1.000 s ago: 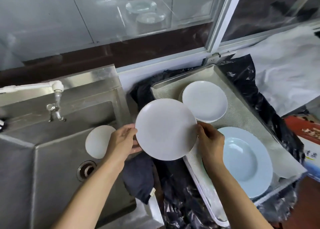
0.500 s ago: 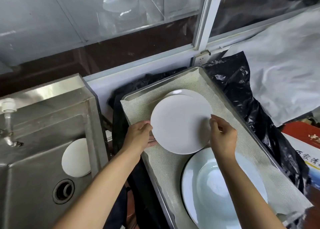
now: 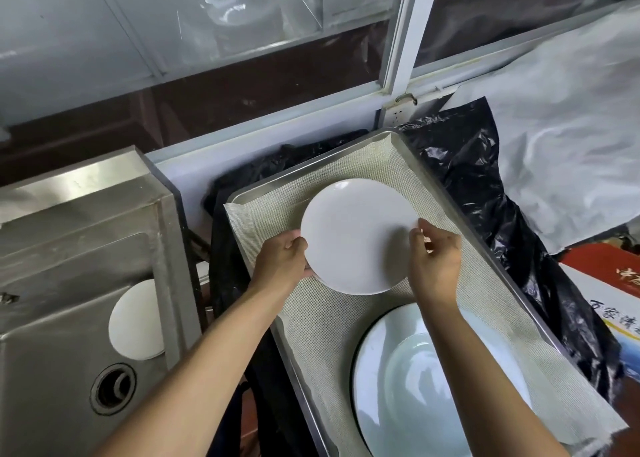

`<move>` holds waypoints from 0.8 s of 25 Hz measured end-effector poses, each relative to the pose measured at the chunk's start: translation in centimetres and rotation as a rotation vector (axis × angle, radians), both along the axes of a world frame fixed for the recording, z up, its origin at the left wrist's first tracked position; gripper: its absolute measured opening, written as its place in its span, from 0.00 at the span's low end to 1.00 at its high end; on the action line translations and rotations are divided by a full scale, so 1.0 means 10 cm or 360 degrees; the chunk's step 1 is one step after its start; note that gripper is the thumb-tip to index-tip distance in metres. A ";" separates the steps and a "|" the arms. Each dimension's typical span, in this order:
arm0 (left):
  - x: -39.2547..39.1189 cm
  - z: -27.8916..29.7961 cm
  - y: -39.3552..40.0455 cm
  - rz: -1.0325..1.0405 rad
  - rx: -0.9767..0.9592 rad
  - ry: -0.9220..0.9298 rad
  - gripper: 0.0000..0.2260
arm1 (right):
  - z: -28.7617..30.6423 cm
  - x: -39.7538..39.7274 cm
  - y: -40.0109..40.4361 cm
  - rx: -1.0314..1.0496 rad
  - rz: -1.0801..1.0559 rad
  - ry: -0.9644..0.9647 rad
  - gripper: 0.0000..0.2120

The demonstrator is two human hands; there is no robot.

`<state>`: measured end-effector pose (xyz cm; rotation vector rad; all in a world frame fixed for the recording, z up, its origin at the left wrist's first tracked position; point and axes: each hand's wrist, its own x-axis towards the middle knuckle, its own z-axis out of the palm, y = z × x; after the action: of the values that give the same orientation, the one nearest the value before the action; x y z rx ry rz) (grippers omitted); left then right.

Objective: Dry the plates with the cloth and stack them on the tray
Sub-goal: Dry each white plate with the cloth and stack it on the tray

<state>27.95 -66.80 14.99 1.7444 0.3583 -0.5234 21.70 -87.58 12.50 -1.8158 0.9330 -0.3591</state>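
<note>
A small white plate [image 3: 356, 240] is held by both hands over the far part of the metal tray [image 3: 460, 210]. My left hand [image 3: 282, 261] grips its left rim and my right hand [image 3: 434, 257] pinches its right rim. Just beneath it lies another white plate [image 3: 346, 183], of which only the far rim shows. A large pale blue deep plate [image 3: 408, 387] rests on the tray's near part. One more white plate [image 3: 135, 321] leans inside the steel sink [image 3: 69, 283]. No cloth for drying is in either hand.
A beige mesh liner [image 3: 329, 335] covers the tray floor. Black plastic sheeting [image 3: 485, 197] surrounds the tray. The sink drain [image 3: 112, 389] is at lower left. A window frame [image 3: 398, 41] rises behind, and a red and white box [image 3: 606, 283] stands at the right.
Both hands carried the small white plate from above the gap beside the sink rightward over the tray, down onto the other small plate. The camera followed to the right.
</note>
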 end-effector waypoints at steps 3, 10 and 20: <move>-0.01 0.05 0.02 -0.0160 0.0013 -0.0030 0.15 | 0.01 0.01 0.02 -0.0042 0.0011 0.0033 0.16; -0.38 0.18 0.29 -0.0148 -0.0016 -0.0233 0.13 | 0.15 -0.19 0.39 -0.0439 0.0197 -0.0093 0.12; -1.11 0.52 1.24 -0.0070 0.0081 -0.0355 0.16 | 0.36 -0.62 1.55 -0.0140 0.0642 -0.0250 0.12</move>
<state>16.86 -54.44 20.16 1.8420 0.1770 -0.3489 15.50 -72.10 16.12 -1.9716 0.4330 -0.2849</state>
